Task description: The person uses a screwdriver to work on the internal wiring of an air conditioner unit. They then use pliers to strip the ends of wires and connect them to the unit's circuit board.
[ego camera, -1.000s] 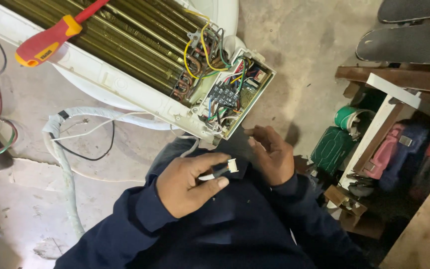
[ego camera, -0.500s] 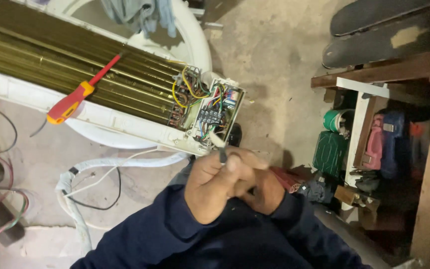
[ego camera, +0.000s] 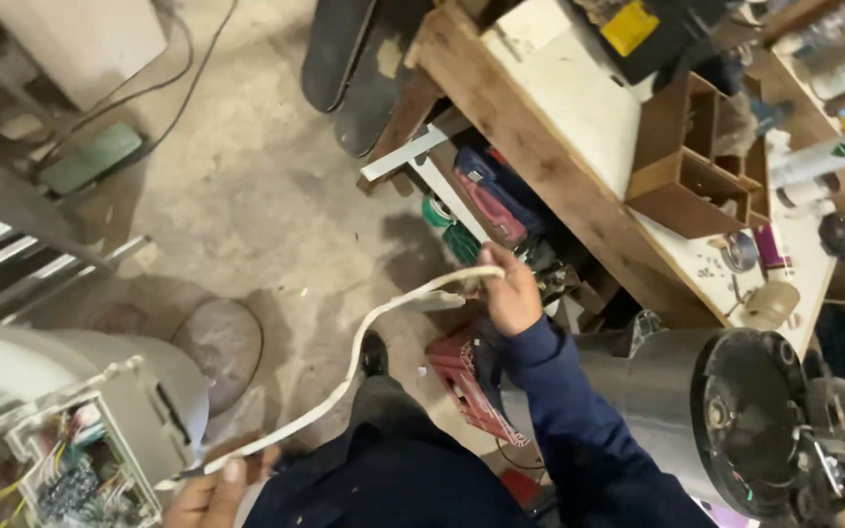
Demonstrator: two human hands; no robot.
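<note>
While the right hand [ego camera: 512, 293] reaches out at one o'clock with its arm extended, its fingers clench one end of a white cable [ego camera: 364, 337]; the cable sags back toward seven o'clock; there the left hand [ego camera: 209, 494] pinches its other end beside an opened unit [ego camera: 80, 460] with exposed wiring; a wooden surface [ego camera: 540, 156] lies beyond.

Floor [ego camera: 276, 196]: bare grey concrete, stained, with a dark cable trailing across its upper left.
Green pad [ego camera: 90, 156]: flat, lying on the floor near the cable.
Counter [ego camera: 540, 147]: wooden, running aslant from top centre to lower right — crowded.
Brown box [ego camera: 687, 161]: open wooden compartments, standing on the counter.
Red case [ego camera: 466, 386]: on the floor, below the counter edge.
Steel drum [ego camera: 735, 411]: dark round end facing up — lower right.
Circuit housing [ego camera: 90, 460]: open, coloured wires showing, lower left.
</note>
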